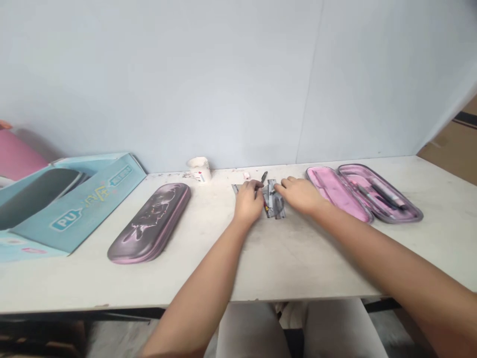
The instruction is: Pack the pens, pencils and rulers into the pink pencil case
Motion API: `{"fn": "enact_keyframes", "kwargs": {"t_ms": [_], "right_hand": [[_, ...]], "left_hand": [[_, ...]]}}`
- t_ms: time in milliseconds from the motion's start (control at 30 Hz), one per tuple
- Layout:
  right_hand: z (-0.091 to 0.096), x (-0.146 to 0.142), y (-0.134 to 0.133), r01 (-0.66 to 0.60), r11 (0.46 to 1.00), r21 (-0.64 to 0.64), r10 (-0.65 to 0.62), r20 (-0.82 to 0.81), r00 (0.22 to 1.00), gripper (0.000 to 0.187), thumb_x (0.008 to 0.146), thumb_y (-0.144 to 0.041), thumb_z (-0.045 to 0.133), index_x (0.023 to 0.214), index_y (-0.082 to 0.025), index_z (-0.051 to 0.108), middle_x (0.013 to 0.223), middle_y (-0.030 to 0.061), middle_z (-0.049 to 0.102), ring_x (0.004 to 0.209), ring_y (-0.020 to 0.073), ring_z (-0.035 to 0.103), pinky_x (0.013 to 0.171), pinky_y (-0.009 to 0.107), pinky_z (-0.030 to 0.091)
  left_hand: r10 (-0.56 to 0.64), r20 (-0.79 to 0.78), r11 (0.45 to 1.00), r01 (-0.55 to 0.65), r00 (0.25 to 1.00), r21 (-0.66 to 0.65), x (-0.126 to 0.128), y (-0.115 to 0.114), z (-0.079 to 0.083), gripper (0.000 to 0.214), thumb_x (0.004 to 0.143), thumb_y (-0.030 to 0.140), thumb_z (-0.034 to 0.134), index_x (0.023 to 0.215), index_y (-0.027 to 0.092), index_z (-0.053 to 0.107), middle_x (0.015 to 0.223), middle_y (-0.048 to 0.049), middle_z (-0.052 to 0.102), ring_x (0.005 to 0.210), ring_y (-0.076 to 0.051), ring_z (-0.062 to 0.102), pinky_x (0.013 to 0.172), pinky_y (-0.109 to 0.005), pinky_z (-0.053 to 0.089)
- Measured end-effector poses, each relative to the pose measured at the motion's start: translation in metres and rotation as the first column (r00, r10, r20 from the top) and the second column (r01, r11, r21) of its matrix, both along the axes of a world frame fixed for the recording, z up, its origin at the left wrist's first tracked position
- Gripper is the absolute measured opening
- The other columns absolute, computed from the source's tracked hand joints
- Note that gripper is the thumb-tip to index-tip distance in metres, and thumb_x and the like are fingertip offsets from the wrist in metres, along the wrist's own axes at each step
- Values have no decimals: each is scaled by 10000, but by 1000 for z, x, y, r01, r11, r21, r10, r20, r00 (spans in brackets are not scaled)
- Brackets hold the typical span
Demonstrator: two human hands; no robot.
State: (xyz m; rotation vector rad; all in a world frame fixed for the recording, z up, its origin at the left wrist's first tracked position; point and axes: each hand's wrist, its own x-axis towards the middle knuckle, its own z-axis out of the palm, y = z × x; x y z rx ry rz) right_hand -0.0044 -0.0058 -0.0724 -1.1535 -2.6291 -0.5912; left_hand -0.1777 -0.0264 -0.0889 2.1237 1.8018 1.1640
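Observation:
My left hand (249, 203) rests over the middle of the table with its fingers curled down. A black pen (264, 176) sticks up just past its fingertips and seems to be held in them. Facing it, my right hand (300, 194) has bent fingers at the upper edge of a clear plastic ruler (275, 200) with dark markings. More clear, ruler-like pieces lie under and between both hands; their outlines are blurred. Something small, red and yellow shows beside the left fingers, too blurred to name.
A closed dark pencil case (151, 223) with pink edging lies left. An open pink-lined pencil case (341, 196) holding pens lies right. A white paper cup (199, 169) stands by the wall. A light-blue box (78, 209) fills the far left. The table's front edge is near my legs.

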Motion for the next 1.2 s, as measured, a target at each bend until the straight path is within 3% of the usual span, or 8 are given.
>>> {"fn": "enact_keyframes", "kwargs": {"t_ms": [133,233,367,533,600,767,833,1200], "right_hand": [[2,-17,13,-85,995,-58,89,70,994,168,828,-131,449,908,-173,591,866,117,649,846,226,568,625,305,381],[8,-11,14,0,987,-158,-34,-212,977,132,812,-192,469,912,-178,554,841,98,651,798,216,586,628,310,413],[12,1,5,-149,875,-461,-271,-719,640,99,786,-235,474,876,-199,489,789,24,625,688,151,602,608,287,476],[9,13,-8,-444,724,-528,-392,-844,366,147,768,-298,526,865,-197,480,761,18,615,779,168,625,632,312,522],[7,19,-13,-419,742,-524,-366,-840,401,159,789,-310,515,897,-193,503,797,34,636,800,175,625,654,322,515],[-2,41,-20,-109,954,-280,-72,-565,822,204,865,-315,443,899,-198,606,874,62,654,884,219,561,752,365,441],[-6,51,-20,-32,990,-134,-30,-438,898,235,879,-305,424,883,-188,628,868,74,649,914,239,521,781,379,407],[-2,61,-12,129,975,180,-48,-399,916,266,869,-181,402,853,-161,667,814,116,587,875,250,429,860,416,313]], "left_hand": [[21,34,1000,-21,999,-9,-5,0,0,201,821,149,407,930,177,573,948,-75,603,955,-205,548,887,-358,406],[5,74,1000,-4,997,-18,-3,-2,0,235,824,141,397,986,174,563,984,-84,602,973,-210,545,889,-360,401],[-107,70,994,109,992,-17,9,-9,3,250,848,186,394,1043,189,550,1042,-80,596,1028,-217,520,916,-375,370],[-112,-54,994,110,992,-24,15,-15,6,214,872,269,396,985,199,564,996,-80,579,999,-230,502,896,-399,350],[-95,-113,995,92,989,-33,13,-16,6,224,883,289,381,931,203,582,947,-76,575,965,-230,500,872,-391,357],[-132,-210,991,132,969,-14,11,-17,8,244,881,309,391,858,219,617,903,-61,585,950,-225,495,887,-389,342],[-119,-206,993,119,971,-14,7,-12,9,245,875,299,391,844,213,619,901,-61,595,952,-221,505,885,-370,355],[286,-447,907,-390,847,-158,-40,81,33,345,821,406,420,957,146,603,1013,-181,613,965,-311,577,821,-411,427]]}}
